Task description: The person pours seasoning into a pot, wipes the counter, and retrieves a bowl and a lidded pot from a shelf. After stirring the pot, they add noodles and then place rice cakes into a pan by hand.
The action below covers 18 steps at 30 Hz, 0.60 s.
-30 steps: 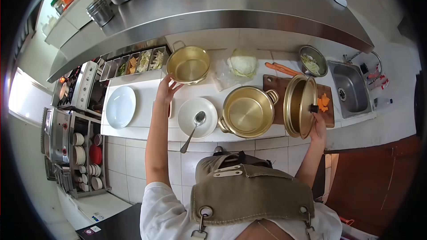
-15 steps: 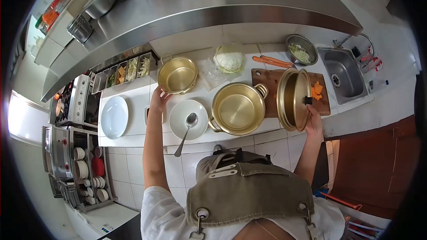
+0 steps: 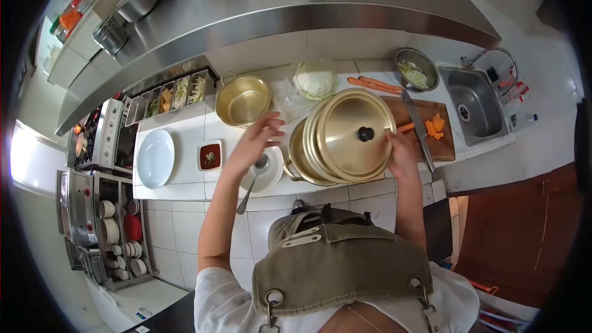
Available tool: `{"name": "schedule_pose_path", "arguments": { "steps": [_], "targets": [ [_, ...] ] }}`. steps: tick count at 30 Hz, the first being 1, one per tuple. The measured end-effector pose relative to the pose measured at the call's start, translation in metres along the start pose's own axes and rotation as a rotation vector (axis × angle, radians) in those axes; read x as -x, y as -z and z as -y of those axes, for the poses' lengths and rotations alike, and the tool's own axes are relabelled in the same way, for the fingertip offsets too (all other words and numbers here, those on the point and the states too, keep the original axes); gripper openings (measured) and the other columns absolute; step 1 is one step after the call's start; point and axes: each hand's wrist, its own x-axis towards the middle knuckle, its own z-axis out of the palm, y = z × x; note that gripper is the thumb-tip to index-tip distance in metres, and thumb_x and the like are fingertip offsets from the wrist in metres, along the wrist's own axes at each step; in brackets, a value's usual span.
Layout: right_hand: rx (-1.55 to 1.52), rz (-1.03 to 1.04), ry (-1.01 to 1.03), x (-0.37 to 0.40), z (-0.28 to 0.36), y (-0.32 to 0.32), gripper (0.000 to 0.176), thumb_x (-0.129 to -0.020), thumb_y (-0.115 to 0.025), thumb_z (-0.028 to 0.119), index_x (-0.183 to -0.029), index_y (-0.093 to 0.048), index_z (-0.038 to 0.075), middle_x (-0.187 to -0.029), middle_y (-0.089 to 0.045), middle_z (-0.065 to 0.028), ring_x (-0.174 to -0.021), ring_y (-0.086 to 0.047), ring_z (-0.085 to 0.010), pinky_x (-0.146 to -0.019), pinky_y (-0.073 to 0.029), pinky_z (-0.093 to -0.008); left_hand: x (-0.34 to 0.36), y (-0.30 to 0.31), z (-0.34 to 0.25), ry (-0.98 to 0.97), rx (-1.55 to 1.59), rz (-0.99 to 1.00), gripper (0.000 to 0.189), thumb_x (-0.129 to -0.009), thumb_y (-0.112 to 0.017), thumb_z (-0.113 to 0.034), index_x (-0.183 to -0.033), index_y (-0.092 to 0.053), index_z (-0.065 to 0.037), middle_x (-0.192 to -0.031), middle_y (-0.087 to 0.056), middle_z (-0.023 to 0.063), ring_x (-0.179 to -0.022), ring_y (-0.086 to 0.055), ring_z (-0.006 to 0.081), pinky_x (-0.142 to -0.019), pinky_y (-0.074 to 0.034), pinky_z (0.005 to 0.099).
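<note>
My right hand grips the right rim of a gold pot lid with a black knob; further gold rims show stacked behind it. The lid hangs tilted over a gold pot, hiding most of it. Fingers spread and holding nothing, my left hand hovers above a white plate where a metal spoon lies. Just behind that hand stands a second gold pot, uncovered. A small square dish of red sauce sits left of my left forearm.
On a wooden cutting board lie a knife and cut carrot. Behind are whole carrots, a cabbage and a metal bowl. A sink is at right, an oval plate at left. A steel shelf overhangs the counter.
My right hand has brought the lid left from over the cutting board to the pot, uncovering the knife. My left hand has left the second pot and moved right and nearer.
</note>
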Motion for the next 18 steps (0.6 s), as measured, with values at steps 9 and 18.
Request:
{"name": "schedule_pose_path", "arguments": {
  "steps": [9,18],
  "targets": [
    [0.153,-0.001,-0.048,-0.003,-0.043,-0.016,0.026,-0.094,-0.045,0.016,-0.113,-0.053,0.0,-0.101,-0.058,-0.0067,-0.091,-0.055,-0.0135,-0.08,-0.044,-0.0278,-0.027,-0.014,0.046,-0.027,-0.362,0.06,0.039,-0.084,-0.046,-0.002,-0.124,-0.047,-0.001,-0.102,-0.054,0.0103,-0.08,-0.057,0.0149,-0.071,-0.048,0.0285],
    [0.599,-0.162,0.197,0.006,-0.04,-0.025,0.034,-0.095,-0.042,0.018,-0.121,-0.045,-0.004,-0.114,-0.054,-0.0119,-0.107,-0.048,-0.0182,-0.093,-0.035,-0.0285,-0.041,-0.021,0.064,-0.119,-0.538,-0.052,0.041,-0.078,-0.048,0.0,-0.12,-0.05,-0.002,-0.101,-0.052,0.0141,-0.068,-0.058,0.0159,-0.065,-0.048,0.0282]
  ]
}}
